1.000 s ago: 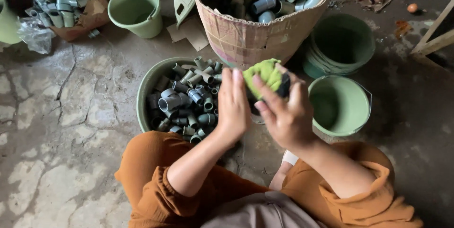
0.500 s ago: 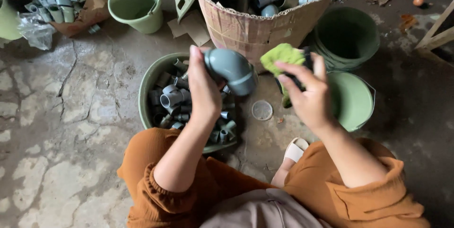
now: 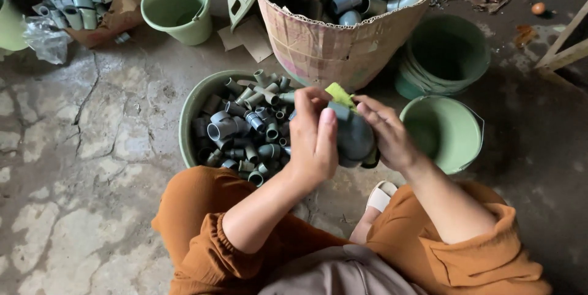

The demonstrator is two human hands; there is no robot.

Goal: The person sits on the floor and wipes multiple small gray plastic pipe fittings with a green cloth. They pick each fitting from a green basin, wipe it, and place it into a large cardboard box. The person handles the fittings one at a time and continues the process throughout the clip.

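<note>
Seen from above, a person in orange trousers crouches on a cracked concrete floor [image 3: 79, 148]. At far left a torn cardboard box [image 3: 104, 16] of grey-green pipe fittings is cut off by the top edge, with crumpled clear plastic [image 3: 43, 38] beside it and a small pale green bucket [image 3: 177, 7] to its right. In front of the knees sits a green basin [image 3: 196, 105] heaped with grey pipe fittings; its right side is hidden behind the hands. The left hand [image 3: 315, 139] grasps a dark grey pipe elbow [image 3: 354, 139], fingers wrapped over its top, held above the basin's right edge. The right hand [image 3: 389, 136] presses against the elbow's other side, and its grip holds a yellow-green cloth [image 3: 340, 94], mostly hidden between the fingers. Behind them stands a large cardboard drum [image 3: 331, 44] of fittings, cropped at the top. To the right are an empty green bucket [image 3: 444, 133], touching a stack of darker buckets [image 3: 447, 56] behind it.
</note>
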